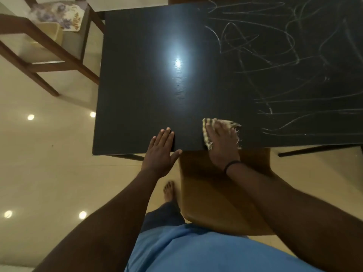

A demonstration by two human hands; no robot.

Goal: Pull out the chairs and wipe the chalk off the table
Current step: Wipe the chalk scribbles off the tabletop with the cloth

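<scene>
A glossy black table (pixel 149 91) fills the upper middle. White chalk scribbles (pixel 279 61) cover its right half; the left half shows none. My right hand (pixel 221 140) presses a striped, frayed cloth (pixel 208 125) flat on the table near the front edge, just left of the chalk. My left hand (pixel 162 149) rests flat on the front edge with straight fingers. A brown wooden chair (pixel 222 195) stands pulled out below the table edge, under my right forearm.
Another wooden chair (pixel 45 46) stands off the table's left corner with a floral cloth (pixel 62 16) on its seat. Shiny beige floor tiles (pixel 49 163) reflect ceiling lights. My bare foot (pixel 169 190) stands beside the near chair.
</scene>
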